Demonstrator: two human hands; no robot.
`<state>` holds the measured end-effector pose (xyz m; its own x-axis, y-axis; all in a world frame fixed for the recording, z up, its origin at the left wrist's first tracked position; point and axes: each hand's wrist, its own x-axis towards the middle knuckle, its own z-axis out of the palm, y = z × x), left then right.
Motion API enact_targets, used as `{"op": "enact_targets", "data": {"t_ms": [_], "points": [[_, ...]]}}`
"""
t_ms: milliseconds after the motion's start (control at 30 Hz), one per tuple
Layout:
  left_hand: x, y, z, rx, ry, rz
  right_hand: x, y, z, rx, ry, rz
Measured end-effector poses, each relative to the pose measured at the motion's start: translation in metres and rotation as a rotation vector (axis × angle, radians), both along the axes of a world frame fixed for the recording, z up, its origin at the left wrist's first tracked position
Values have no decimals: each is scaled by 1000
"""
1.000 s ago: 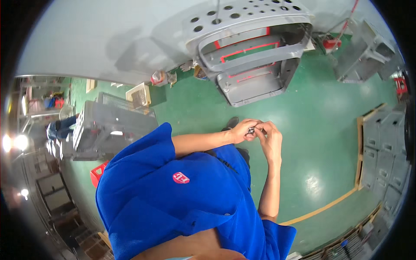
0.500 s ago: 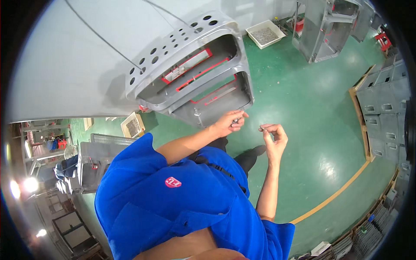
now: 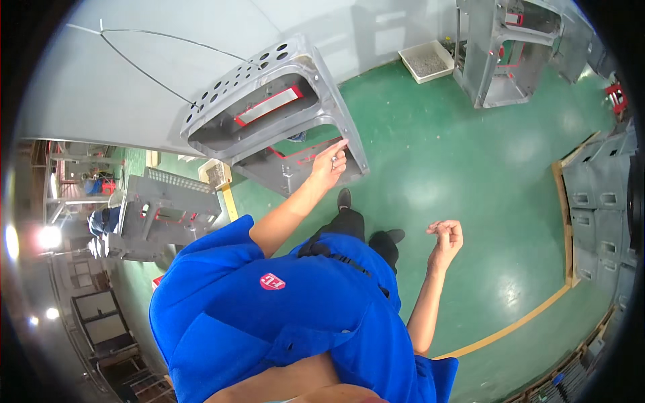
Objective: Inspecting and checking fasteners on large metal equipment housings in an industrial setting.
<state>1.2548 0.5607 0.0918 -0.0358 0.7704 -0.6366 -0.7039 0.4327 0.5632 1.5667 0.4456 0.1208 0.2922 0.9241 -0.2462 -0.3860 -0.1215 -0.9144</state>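
Observation:
A grey metal housing (image 3: 348,138) with openings and red-edged slots hangs on wires in front of me. My left hand (image 3: 328,166) is at its near right side. Its index finger stretches out to the rim, while the other fingers curl around small metal pieces (image 3: 334,160), too small to name. Out over the green floor, away from the housing, my right hand (image 3: 446,243) has its fingertips drawn together. Whatever may be between those fingertips is too small to make out.
A white tray of small parts (image 3: 426,62) sits by the wall. Another grey housing (image 3: 500,101) stands at the far right. Stacked grey boxes (image 3: 591,208) line the right side on a wooden pallet (image 3: 563,215). More grey housings (image 3: 168,218) are at the left, beside a smaller tray (image 3: 218,176).
My left hand has moved left and up to the housing's rim, its index finger now extended. My right hand has shifted right and down, away from it. The view has turned slightly.

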Motion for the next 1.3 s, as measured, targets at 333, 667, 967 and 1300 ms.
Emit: {"op": "enact_targets", "data": {"t_ms": [333, 667, 967, 1300], "points": [[115, -73, 4, -151, -218, -292, 37, 14, -2, 29, 47, 100], [142, -93, 10, 29, -136, -575, 41, -14, -31, -44, 57, 313], [183, -105, 7, -22, -82, -606, 56, -11, -28, 74, 113, 385], [259, -94, 28, -28, -21, -1096, 86, -69, 13, 205, -478, 108]]}}
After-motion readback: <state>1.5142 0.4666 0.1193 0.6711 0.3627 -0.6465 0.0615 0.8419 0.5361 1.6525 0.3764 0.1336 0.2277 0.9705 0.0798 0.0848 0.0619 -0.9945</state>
